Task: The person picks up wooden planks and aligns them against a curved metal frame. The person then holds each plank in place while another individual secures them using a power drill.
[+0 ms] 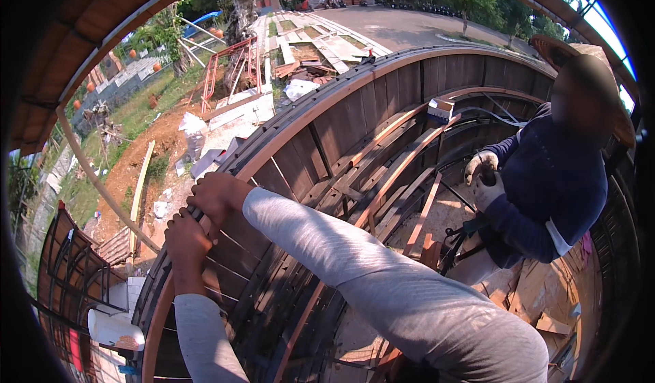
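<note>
A curved wooden wall (pixel 389 83) sweeps round me, its planks capped by a red-brown rail with a dark outer edge (pixel 321 98). My left hand (pixel 187 243) is closed over this top rim on the left side. Just beyond it, touching or nearly so, my right hand (pixel 220 195) curls its fingers over the same edge, with the right arm stretched across the view. The undersides of both hands are hidden, so I cannot tell whether a small piece also lies in them.
A gloved co-worker (pixel 566 171) stands at right, holding a dark tool. Curved wooden ledges (pixel 382 178) line the wall's inside, with a small white box (pixel 441 110) on one. Wood scraps (pixel 546 294) litter the floor. Outside are a white bucket (pixel 116 330) and orange metal frames (pixel 228 69).
</note>
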The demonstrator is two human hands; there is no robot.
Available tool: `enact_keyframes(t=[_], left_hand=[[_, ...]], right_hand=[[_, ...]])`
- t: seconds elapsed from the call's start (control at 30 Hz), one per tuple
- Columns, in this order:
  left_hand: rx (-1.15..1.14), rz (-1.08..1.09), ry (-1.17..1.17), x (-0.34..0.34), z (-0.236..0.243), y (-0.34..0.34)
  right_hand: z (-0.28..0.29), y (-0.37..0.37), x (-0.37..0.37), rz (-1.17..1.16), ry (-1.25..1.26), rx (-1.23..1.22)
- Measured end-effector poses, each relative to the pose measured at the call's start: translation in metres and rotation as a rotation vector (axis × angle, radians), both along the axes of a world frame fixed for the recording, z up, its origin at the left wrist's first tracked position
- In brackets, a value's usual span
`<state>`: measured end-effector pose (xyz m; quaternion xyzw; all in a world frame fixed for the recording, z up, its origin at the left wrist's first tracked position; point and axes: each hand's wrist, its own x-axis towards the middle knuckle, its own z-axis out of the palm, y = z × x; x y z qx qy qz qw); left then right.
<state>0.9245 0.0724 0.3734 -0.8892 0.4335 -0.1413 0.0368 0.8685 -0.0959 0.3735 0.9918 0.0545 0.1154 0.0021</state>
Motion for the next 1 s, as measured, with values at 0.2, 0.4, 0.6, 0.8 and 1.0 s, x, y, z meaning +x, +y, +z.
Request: enact_keyframes(t=[0.2, 0.4, 0.6, 0.8, 1.0], left_hand=[[-0.03, -0.006, 0.06, -0.002, 0.001, -0.001], [-0.068, -0.034, 0.027, -0.002, 0.0, -0.001], [-0.034, -0.014, 0.056, -0.002, 0.003, 0.0], [-0.058, -0.015, 0.039, -0.006, 0.003, -0.002], [-0.044, -0.018, 0.016, -0.009, 0.004, 0.001]], right_hand=[[0.003, 0.002, -0.007, -0.013, 0.014, 0.004], [0.005, 0.0, -0.007, -0.014, 0.019, -0.027], [0.006, 0.0, -0.004, 0.003, 0.047, -0.015], [0.004, -0.001, -0.005, -0.02, 0.032, -0.062], [0.005, 0.0, -0.006, -0.016, 0.019, -0.079]])
